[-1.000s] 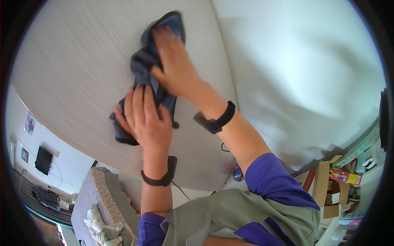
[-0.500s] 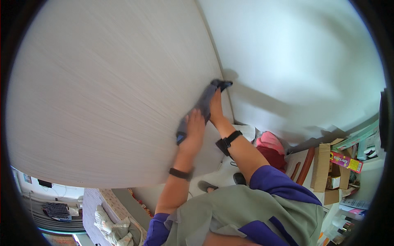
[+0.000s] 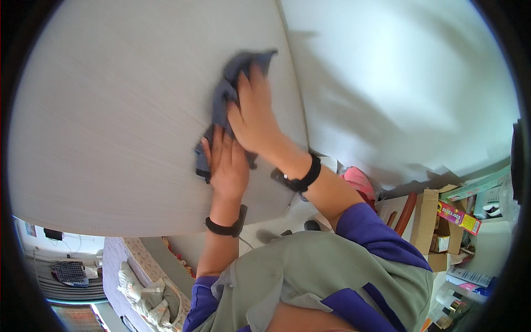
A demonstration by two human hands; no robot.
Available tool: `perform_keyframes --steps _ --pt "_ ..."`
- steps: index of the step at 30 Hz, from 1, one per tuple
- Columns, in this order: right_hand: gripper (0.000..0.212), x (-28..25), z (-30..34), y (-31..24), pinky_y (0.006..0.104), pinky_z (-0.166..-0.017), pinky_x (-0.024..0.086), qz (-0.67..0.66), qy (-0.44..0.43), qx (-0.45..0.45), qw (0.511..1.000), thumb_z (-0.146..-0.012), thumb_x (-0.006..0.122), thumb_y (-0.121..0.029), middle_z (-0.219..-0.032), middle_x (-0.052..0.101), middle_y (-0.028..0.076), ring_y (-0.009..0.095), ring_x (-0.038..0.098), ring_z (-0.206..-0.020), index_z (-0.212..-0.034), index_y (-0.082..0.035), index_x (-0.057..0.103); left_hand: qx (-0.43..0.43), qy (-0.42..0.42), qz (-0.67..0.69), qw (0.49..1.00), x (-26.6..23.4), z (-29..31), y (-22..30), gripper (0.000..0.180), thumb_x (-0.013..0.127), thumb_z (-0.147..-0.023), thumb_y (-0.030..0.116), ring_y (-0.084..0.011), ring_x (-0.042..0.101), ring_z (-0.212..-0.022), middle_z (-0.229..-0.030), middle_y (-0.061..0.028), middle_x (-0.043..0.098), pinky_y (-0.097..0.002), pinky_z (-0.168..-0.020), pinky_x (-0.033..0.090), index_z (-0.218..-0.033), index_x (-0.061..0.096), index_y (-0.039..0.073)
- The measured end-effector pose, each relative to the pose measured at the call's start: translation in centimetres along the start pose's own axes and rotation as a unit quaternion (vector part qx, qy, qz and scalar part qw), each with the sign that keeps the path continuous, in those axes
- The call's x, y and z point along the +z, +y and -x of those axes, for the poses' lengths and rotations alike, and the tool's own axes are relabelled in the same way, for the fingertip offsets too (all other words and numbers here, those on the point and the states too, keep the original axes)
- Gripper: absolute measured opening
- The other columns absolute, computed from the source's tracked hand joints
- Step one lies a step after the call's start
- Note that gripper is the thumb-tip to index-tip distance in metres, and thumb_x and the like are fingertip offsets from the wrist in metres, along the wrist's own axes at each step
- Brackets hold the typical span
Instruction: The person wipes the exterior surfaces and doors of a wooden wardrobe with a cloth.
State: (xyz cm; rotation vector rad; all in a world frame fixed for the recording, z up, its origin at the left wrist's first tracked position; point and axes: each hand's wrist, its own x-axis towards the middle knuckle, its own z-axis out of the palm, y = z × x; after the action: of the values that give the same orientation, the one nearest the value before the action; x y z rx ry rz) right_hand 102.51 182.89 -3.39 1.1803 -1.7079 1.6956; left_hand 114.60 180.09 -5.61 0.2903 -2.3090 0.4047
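Note:
A dark grey-blue cloth [image 3: 220, 99] lies bunched against a broad, pale, finely streaked panel [image 3: 138, 122]. Its upper part is under my right hand [image 3: 254, 113], whose fingers press into the folds with the thumb apart; motion blurs it a little. Below and to the left, my left hand [image 3: 228, 166] rests on the lower part of the cloth, fingers stretched out flat. A darker end of the cloth shows beside the left fingers. Each wrist has a black strap. What lies under both palms is hidden.
A white wall [image 3: 387, 83] meets the panel at a corner on the right. An open cardboard box [image 3: 423, 221] with small packages stands at right, near bottles [image 3: 453, 301] and a pink cloth item [image 3: 358, 180]. At lower left is a bed [image 3: 113, 260] with crumpled bedding.
Both hands and the cloth have moved up and left across the panel, away from the corner. The cloth was stretched longer before and is more bunched now.

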Motion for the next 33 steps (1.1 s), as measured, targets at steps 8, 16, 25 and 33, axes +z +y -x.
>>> perform_keyframes --steps 8,16,25,33 --pt "0.062 2.6 0.3 9.4 0.0366 -0.104 0.029 0.048 0.017 0.110 0.993 -0.071 0.061 -0.004 -0.140 0.020 0.026 0.039 0.027 -0.127 -0.126 0.006 0.033 0.042 -0.093 -0.011 0.995 2.4 -1.6 0.7 0.037 0.049 -0.077 0.000 -0.0288 0.030 -0.130 -0.130 -0.0165 0.043 -0.0502 -0.105 0.019 -0.113 0.050 -0.003" --pt "0.051 2.9 17.2 15.2 0.0398 -0.088 0.040 -0.022 -0.192 0.352 0.916 -0.082 0.053 -0.014 -0.118 0.044 0.027 0.039 0.047 -0.105 -0.121 0.011 0.031 0.299 -0.228 -0.298 0.878 9.7 8.0 1.3 0.042 0.041 -0.079 0.003 -0.0341 0.023 -0.131 -0.133 -0.0261 0.033 -0.0463 -0.109 0.017 -0.119 0.038 -0.011" --pt "0.036 0.7 6.5 0.3 0.0502 -0.083 0.038 0.017 -0.116 0.091 0.989 -0.070 0.046 -0.002 -0.109 0.044 0.031 0.048 0.042 -0.099 -0.105 0.008 0.042 0.108 -0.124 0.013 0.986 1.7 6.7 -1.0 0.033 0.050 -0.079 0.005 -0.0353 0.044 -0.115 -0.117 -0.0221 0.049 -0.0525 -0.101 0.027 -0.111 0.051 -0.005" --pt "0.036 1.2 2.5 -5.0 0.0510 -0.092 0.035 -0.087 -0.015 -0.170 0.981 -0.071 0.053 -0.013 -0.116 0.043 0.031 0.050 0.041 -0.107 -0.105 0.003 0.052 0.033 0.065 -0.091 0.993 -6.7 3.8 -2.6 0.010 0.053 -0.080 0.010 -0.0322 0.057 -0.100 -0.098 -0.0149 0.063 -0.0516 -0.098 0.030 -0.087 0.058 0.004"
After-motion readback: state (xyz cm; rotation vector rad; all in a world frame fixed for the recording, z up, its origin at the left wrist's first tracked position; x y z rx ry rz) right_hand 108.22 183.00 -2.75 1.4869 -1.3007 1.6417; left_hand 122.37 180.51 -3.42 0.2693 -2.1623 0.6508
